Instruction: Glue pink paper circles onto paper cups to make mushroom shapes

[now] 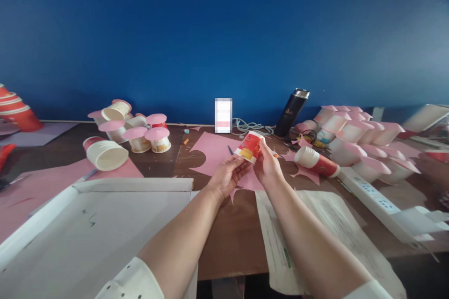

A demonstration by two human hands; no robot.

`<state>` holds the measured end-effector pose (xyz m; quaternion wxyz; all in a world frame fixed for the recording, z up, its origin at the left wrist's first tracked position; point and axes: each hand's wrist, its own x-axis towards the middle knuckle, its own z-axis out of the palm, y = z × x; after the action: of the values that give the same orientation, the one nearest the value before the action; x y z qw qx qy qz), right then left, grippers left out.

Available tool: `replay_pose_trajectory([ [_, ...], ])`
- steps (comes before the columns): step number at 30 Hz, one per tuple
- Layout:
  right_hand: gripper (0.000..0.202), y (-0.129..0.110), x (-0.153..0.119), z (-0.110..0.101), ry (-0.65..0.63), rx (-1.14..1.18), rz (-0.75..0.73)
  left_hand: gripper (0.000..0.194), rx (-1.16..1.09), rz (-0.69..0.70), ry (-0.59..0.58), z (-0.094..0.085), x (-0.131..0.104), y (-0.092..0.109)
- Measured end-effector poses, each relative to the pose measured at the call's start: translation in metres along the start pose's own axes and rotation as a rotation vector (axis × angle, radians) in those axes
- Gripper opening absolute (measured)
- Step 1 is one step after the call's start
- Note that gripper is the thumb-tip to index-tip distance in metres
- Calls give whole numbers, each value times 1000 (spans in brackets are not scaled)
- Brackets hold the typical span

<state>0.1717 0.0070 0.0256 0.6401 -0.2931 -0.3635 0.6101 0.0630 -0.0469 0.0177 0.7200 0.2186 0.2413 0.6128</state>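
Observation:
Between my two hands is a red paper cup (249,144) with a yellow band and a white rim, held tilted above the table. My left hand (228,173) grips its lower left side, fingertips at the rim. My right hand (268,163) wraps the cup's right side, thumb toward the top. Beneath them lies a sheet of pink paper (210,147) with curved cut-outs along its edges. A dark pen (230,149) shows just left of the cup, partly hidden by it.
Pink-topped cups (157,140) stand at the left, more cups (358,131) at the right. A black flask (292,113) leans near the wall. Stacked red cups (317,162) lie beside a power strip (372,201). A white box lid (133,224) and a printed sheet (336,224) are nearer.

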Motion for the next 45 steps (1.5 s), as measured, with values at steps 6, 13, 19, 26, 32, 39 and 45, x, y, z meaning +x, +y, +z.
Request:
replay_pose_trajectory([
  [6, 43, -1, 0, 1, 51, 46, 52, 25, 27, 83, -145, 3, -1, -2],
  [13, 44, 0, 0, 3, 38, 29, 72, 31, 75, 138, -185, 9, -2, -2],
  [19, 45, 3, 1, 3, 47, 11, 55, 19, 82, 176, -208, 9, -2, -1],
  [26, 32, 6, -5, 10, 71, 57, 25, 23, -10, 189, -210, 9, -2, -1],
  [32, 30, 11, -8, 11, -4, 100, 19, 28, -201, 129, -43, 7, 1, 2],
  [39, 30, 18, -14, 16, -7, 84, 3, 36, -255, 97, 10, 12, -1, 6],
  [45, 46, 26, -14, 15, 94, -111, 12, 42, -271, 127, -19, 8, 5, 6],
])
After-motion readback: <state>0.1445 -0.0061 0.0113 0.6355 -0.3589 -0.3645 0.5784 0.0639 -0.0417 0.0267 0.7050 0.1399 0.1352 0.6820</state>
